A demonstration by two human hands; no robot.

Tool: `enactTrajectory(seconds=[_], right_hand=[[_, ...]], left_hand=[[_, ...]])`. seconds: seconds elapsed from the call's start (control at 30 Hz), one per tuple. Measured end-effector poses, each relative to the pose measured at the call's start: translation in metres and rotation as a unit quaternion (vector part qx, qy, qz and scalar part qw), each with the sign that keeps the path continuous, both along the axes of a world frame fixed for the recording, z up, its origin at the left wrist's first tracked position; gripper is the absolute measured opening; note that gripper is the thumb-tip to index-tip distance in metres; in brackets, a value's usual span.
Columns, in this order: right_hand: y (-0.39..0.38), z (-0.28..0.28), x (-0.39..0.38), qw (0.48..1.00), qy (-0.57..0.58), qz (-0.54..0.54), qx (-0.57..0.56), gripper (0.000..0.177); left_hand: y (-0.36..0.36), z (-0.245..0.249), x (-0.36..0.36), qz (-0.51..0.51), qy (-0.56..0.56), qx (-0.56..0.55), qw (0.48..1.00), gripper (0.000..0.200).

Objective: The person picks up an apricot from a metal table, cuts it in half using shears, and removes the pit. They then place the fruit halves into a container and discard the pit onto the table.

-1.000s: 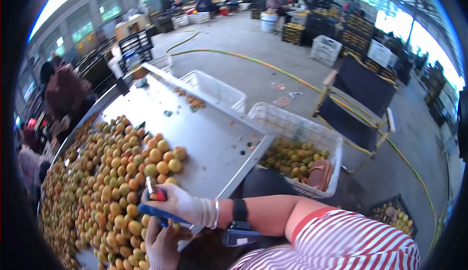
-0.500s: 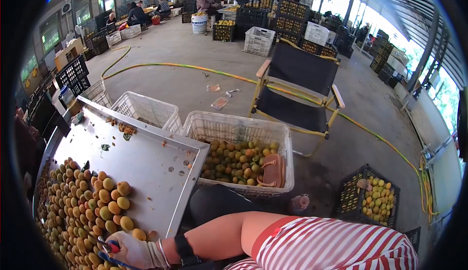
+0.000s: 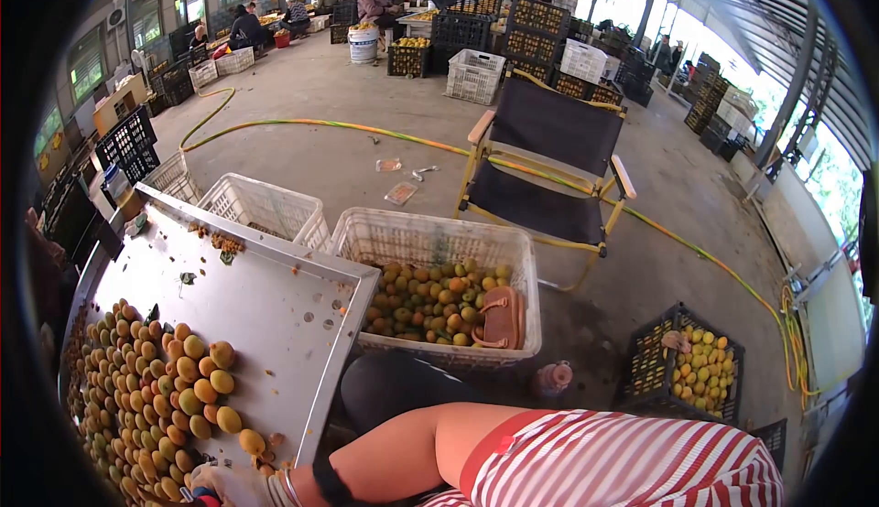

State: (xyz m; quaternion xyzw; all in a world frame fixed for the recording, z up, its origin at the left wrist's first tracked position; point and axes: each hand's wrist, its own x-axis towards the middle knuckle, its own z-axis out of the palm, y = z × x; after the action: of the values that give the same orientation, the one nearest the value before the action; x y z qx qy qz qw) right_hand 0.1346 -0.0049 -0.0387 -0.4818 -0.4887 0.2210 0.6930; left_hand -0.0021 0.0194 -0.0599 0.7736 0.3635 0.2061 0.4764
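Observation:
My right hand [image 3: 231,483], in a pale glove, is at the bottom edge, partly cut off by the frame. Its fingers are closed on a small hand tool with a red and blue handle [image 3: 203,496]; its working end is hidden. Many yellow-green apricots [image 3: 146,388] lie spread beside and beyond that hand, over the left part of a metal sorting table [image 3: 275,342]. A loose apricot [image 3: 251,441] rests just above the glove. My left hand is out of view.
A white crate [image 3: 430,232] of apricots, with a brown bag [image 3: 502,317] in it, stands against the table. Beyond are a folding chair [image 3: 540,205] and a hose [image 3: 366,126] across the floor. A black crate [image 3: 655,365] of fruit stands right. Several people work at the back.
My right hand has moved down toward the frame's bottom edge, taking the tool mostly out of sight. More apricots show above the glove. The whole view has shifted slightly.

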Motion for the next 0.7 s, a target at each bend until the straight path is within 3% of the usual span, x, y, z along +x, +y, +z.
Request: enactTrajectory(seconds=[0.07, 0.1, 0.17, 0.23, 0.27, 0.4, 0.5, 0.63, 0.7], right_hand=[[0.001, -0.001, -0.002, 1.0, -0.022, 0.001, 0.005, 0.017], [0.0, 0.002, -0.001, 0.999, 0.034, 0.005, -0.008, 0.016], [-0.002, 0.007, 0.0, 0.989, 0.143, 0.013, -0.034, 0.015], [-0.003, 0.012, 0.001, 0.966, 0.251, 0.02, -0.06, 0.015], [0.024, -0.01, -0.003, 0.958, 0.281, 0.025, -0.058, 0.027], [0.059, -0.036, -0.003, 0.947, 0.318, -0.017, -0.048, 0.03], [0.063, -0.039, -0.012, 0.92, 0.385, -0.071, -0.017, 0.026], [0.051, -0.031, 0.0, 0.883, 0.469, 0.01, 0.0, 0.024], [0.035, -0.011, 0.011, 0.851, 0.519, 0.006, -0.076, 0.021]], left_hand=[[0.016, -0.015, -0.009, -0.068, 0.151, 0.176, 0.97, 0.037], [0.019, -0.019, -0.008, -0.068, 0.15, 0.176, 0.971, 0.037], [0.021, -0.027, -0.008, -0.06, -0.024, 0.038, 0.997, 0.038], [0.005, -0.004, 0.009, -0.06, -0.08, -0.023, 0.995, 0.041], [0.0, 0.004, 0.014, -0.061, -0.132, -0.084, 0.986, 0.045], [0.004, -0.007, 0.008, -0.1, -0.1, -0.027, 0.99, 0.05], [0.004, -0.012, 0.009, -0.09, -0.153, -0.041, 0.983, 0.052], [0.018, -0.002, 0.004, -0.096, -0.122, -0.124, 0.98, 0.053], [0.026, 0.0, 0.001, -0.082, -0.094, -0.163, 0.979, 0.053]])
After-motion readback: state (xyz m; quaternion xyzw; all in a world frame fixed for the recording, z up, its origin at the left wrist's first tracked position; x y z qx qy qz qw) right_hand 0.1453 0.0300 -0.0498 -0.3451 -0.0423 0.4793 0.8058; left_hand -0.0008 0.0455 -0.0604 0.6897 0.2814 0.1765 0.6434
